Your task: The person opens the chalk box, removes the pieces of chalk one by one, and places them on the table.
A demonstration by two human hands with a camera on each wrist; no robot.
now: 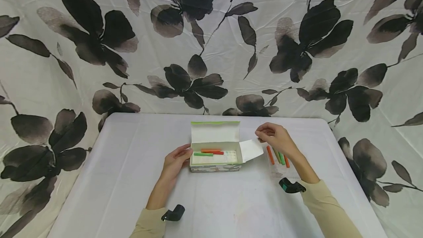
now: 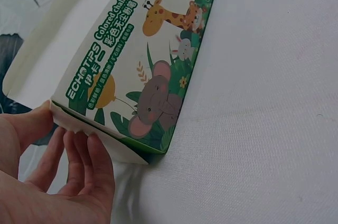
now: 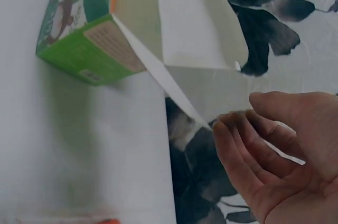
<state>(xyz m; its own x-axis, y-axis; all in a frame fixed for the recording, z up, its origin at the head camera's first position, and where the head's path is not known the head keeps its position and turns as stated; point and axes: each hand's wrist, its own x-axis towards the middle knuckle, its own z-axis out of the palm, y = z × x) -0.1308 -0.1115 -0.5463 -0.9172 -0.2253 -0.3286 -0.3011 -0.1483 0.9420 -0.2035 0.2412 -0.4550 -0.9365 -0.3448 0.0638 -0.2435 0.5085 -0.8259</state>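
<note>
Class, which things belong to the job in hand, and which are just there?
Likely the job's:
open green-and-white cardboard box
cylindrical orange, red and green chalk sticks inside
similar sticks beside it

Just there:
white flower-patterned cloth backdrop
black wrist cameras

Left hand [image 1: 174, 161] at open box [image 1: 215, 169]

white-covered table [image 1: 211, 201], 1 open chalk box [image 1: 215, 169] on it, clear packaging [image 1: 277, 174] with coloured sticks [image 1: 270, 155] at right

Left fingers [image 2: 100, 165] bent, pinching against thumb [image 2: 30, 128]; right fingers [image 3: 233, 158] loosely curled.
</note>
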